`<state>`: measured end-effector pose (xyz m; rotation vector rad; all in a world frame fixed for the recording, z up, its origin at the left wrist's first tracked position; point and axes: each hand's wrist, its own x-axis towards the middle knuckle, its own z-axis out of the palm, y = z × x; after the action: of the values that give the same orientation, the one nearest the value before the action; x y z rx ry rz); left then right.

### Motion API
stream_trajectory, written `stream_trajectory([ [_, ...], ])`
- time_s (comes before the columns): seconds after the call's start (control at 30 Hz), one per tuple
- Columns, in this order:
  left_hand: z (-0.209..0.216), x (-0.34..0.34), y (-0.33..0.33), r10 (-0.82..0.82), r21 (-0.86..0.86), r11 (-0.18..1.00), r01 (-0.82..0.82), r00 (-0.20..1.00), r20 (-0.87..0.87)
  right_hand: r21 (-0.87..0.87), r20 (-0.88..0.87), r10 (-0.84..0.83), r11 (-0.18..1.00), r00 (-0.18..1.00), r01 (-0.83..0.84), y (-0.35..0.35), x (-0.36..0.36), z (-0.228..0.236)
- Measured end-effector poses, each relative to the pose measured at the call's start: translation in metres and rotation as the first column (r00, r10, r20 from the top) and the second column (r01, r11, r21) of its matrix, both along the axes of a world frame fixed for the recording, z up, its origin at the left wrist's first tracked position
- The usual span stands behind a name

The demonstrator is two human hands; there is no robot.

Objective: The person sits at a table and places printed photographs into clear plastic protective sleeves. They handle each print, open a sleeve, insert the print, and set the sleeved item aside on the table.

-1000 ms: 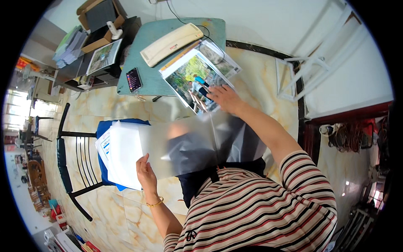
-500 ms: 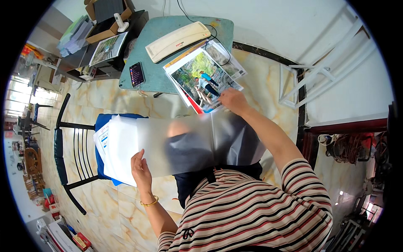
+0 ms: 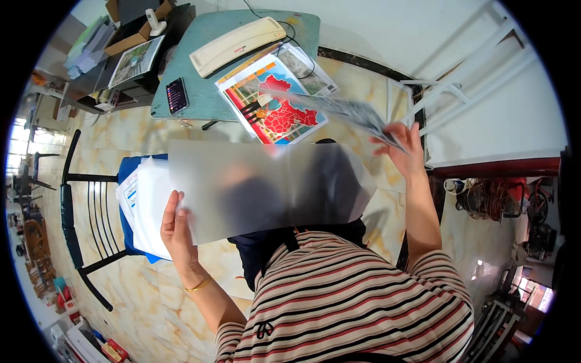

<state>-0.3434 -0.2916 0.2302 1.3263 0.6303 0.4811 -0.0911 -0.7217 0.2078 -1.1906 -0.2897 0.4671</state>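
Observation:
A translucent plastic laminating pouch [image 3: 254, 196] spreads across my lap, its upper sheet apart from the lower one at the right. My left hand [image 3: 177, 227] pinches the pouch's left edge. Off to the right, my right hand [image 3: 402, 151] grips one corner of a photo print [image 3: 345, 112], which is lifted and tilted nearly edge-on, slightly blurred. Under the raised photo, a red and blue map print [image 3: 281, 112] tops the stack of prints at the table's front edge.
On the green table [image 3: 209, 24] stand a cream laminator [image 3: 236, 47] with a black cable and a phone [image 3: 177, 95]. Stacked white sheets [image 3: 148, 206] rest on a blue chair seat at left. White metal frames [image 3: 460, 85] lean against the wall at right.
My right hand has picked the photo print off the stack and carried it right, uncovering the map print. My left hand still holds the pouch; the view has shifted slightly.

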Motion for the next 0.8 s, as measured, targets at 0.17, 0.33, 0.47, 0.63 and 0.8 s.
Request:
stream_trajectory([
  [0.17,0.001,0.010,-0.006,0.002,-0.206,0.978,0.021,0.994,0.113,-0.270,-0.064,-0.153,0.954,0.986,0.131,-0.065,-0.064,-0.033],
  [0.33,0.006,0.020,-0.016,-0.011,-0.297,0.950,0.097,0.961,0.278,-0.277,-0.198,-0.223,0.947,0.954,0.164,-0.082,-0.111,-0.055],
  [0.47,0.014,0.014,-0.019,0.008,-0.325,0.937,0.126,0.924,0.383,-0.306,-0.214,-0.172,0.947,0.962,0.101,-0.084,-0.120,-0.062],
  [0.63,0.024,0.009,-0.028,-0.121,-0.295,0.897,0.329,0.824,0.553,-0.385,-0.148,-0.157,0.919,0.976,0.090,-0.086,-0.115,-0.072],
  [0.8,0.032,0.053,-0.097,-0.561,-0.104,0.702,0.705,0.637,0.529,-0.250,-0.222,-0.155,0.963,0.963,0.098,-0.077,-0.107,-0.079],
])
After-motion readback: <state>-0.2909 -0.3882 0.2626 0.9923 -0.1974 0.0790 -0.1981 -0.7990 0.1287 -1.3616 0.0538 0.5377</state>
